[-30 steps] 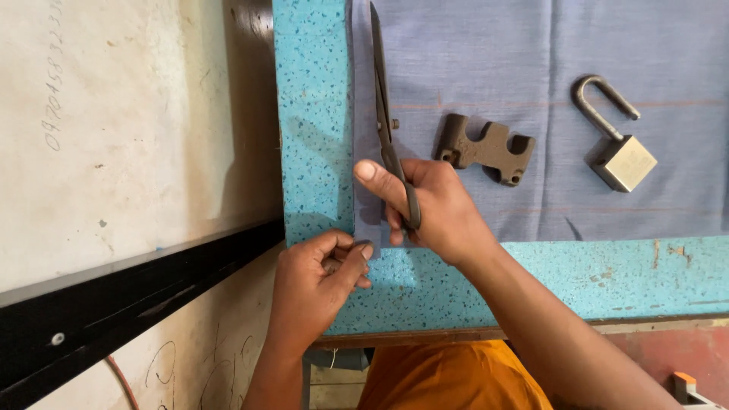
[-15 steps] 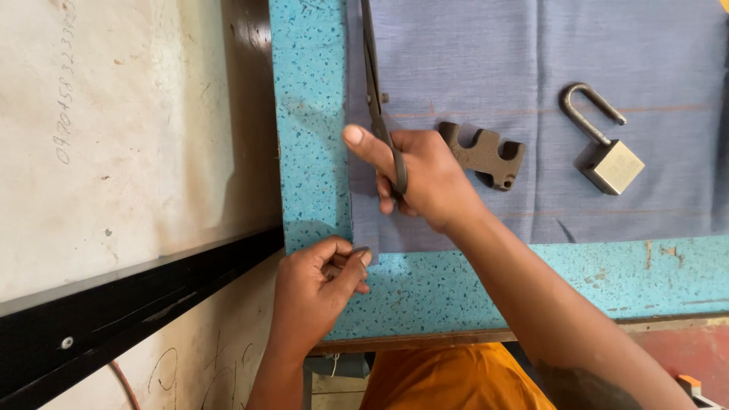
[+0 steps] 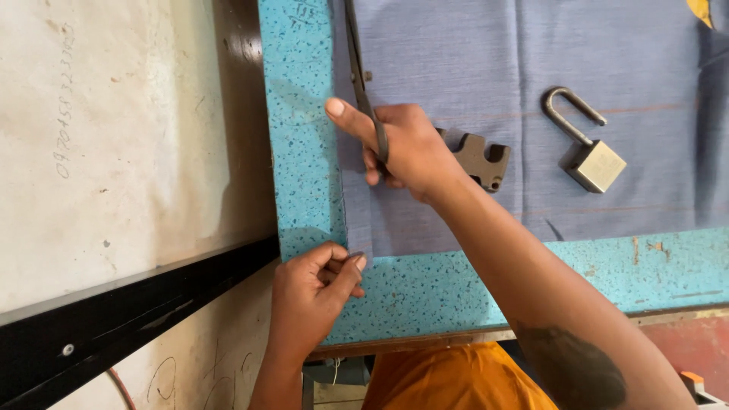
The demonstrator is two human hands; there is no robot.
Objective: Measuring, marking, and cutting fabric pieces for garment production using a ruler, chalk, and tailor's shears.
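Observation:
My right hand (image 3: 410,148) grips the handles of long dark scissors (image 3: 355,53), whose blades run away from me along the left edge of a grey-blue cloth (image 3: 486,61). The cloth lies flat on a turquoise speckled table (image 3: 300,152). My left hand (image 3: 315,292) pinches the near left corner of the cloth at the table's front, fingers closed on the strip of fabric. A dark notched metal piece (image 3: 478,158) lies on the cloth just right of my right hand.
An open brass padlock (image 3: 588,152) rests on the cloth at the right. Left of the table is a pale scuffed wall (image 3: 114,137) with a black rail (image 3: 137,319) below it. Orange clothing (image 3: 448,380) shows under the table's front edge.
My right hand and the scissors have moved forward along the cloth's left edge, away from me. My left hand has stayed at the near corner, holding the fabric.

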